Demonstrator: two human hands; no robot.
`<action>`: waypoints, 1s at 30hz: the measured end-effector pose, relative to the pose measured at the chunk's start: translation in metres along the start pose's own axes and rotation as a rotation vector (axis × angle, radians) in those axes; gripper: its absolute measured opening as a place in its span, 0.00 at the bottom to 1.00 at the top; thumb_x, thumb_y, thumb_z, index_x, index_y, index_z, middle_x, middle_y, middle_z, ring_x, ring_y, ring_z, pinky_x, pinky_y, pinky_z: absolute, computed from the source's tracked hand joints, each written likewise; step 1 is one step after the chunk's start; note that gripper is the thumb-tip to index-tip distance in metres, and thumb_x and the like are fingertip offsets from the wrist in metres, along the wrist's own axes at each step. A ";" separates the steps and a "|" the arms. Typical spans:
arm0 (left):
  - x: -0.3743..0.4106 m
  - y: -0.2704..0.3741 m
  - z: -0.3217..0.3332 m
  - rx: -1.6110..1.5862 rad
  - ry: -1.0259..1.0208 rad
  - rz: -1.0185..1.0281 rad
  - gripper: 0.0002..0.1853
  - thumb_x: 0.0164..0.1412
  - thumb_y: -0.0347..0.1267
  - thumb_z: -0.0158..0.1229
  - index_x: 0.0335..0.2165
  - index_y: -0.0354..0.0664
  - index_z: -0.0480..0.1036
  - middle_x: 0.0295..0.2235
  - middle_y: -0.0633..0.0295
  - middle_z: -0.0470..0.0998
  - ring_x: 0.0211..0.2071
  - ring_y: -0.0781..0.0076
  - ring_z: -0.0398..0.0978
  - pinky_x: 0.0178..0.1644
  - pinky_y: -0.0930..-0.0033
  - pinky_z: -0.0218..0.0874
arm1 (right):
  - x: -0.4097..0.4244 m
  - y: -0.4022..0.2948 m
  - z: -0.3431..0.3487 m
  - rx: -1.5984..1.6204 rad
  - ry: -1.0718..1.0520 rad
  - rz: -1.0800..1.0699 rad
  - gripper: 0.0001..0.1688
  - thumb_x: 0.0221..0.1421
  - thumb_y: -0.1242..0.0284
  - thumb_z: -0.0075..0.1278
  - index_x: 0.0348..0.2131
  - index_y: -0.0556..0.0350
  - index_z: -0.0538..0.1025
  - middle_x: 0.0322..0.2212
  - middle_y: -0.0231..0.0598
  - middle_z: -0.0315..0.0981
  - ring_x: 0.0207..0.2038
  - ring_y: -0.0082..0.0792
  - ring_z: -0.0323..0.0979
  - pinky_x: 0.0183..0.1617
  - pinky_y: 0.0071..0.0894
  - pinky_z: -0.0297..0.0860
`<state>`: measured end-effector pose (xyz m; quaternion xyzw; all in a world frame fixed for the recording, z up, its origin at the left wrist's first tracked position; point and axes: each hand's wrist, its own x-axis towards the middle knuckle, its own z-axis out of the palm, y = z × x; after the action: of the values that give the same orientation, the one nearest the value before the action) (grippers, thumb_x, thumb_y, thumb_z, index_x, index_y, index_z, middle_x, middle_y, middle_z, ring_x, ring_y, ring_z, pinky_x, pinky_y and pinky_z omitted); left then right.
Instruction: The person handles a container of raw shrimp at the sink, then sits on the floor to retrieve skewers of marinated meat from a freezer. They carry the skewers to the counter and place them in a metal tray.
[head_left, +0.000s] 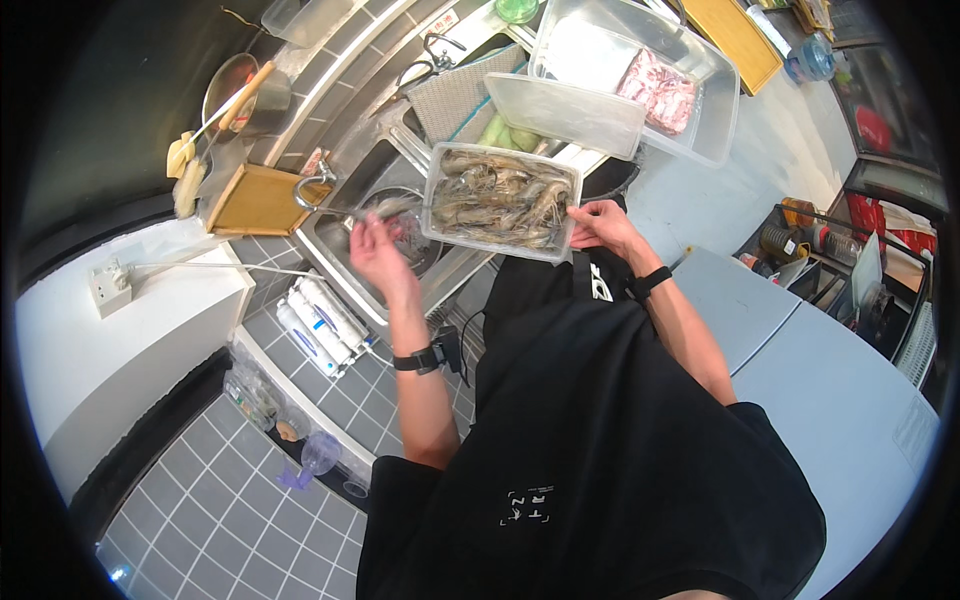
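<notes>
My right hand grips the right short side of a clear plastic container full of raw shrimp. The container is above the right edge of a stainless steel sink. My left hand, blurred, is raised over the sink to the left of the container, fingers curled. A pale, blurred thing, perhaps a shrimp, is at its fingertips; whether the fingers hold it I cannot tell. Below them a round drain basket shows in the sink, with reddish bits near it.
A translucent lid lies behind the container, over green vegetables. Farther back, a large clear tub holds packed raw meat. A curved metal faucet and a wooden-framed board stand left of the sink. A steel pot holds utensils.
</notes>
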<state>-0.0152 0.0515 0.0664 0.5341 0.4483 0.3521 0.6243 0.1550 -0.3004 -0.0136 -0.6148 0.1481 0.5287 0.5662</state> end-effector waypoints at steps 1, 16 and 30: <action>0.011 -0.005 -0.020 0.023 0.054 -0.074 0.19 0.72 0.35 0.63 0.51 0.29 0.72 0.41 0.55 0.83 0.38 0.70 0.81 0.40 0.70 0.73 | -0.001 0.000 0.001 -0.001 -0.002 0.000 0.26 0.65 0.59 0.65 0.39 0.70 0.76 0.30 0.51 0.82 0.31 0.41 0.85 0.36 0.36 0.85; 0.039 -0.118 -0.131 1.086 -0.133 -0.172 0.18 0.63 0.38 0.61 0.43 0.35 0.83 0.40 0.44 0.86 0.43 0.47 0.85 0.50 0.54 0.72 | -0.009 -0.008 0.007 0.003 0.026 -0.010 0.24 0.63 0.61 0.66 0.39 0.67 0.77 0.31 0.49 0.83 0.31 0.38 0.85 0.38 0.35 0.85; 0.169 -0.092 -0.094 0.667 -0.155 0.006 0.13 0.72 0.30 0.57 0.45 0.30 0.80 0.34 0.55 0.86 0.30 0.73 0.82 0.34 0.70 0.73 | -0.001 -0.005 -0.001 -0.061 0.016 -0.006 0.25 0.62 0.60 0.68 0.40 0.67 0.77 0.31 0.51 0.83 0.33 0.38 0.85 0.39 0.35 0.85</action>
<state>-0.0475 0.2226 -0.0578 0.7353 0.4884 0.1464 0.4465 0.1589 -0.2998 -0.0103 -0.6362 0.1345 0.5266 0.5476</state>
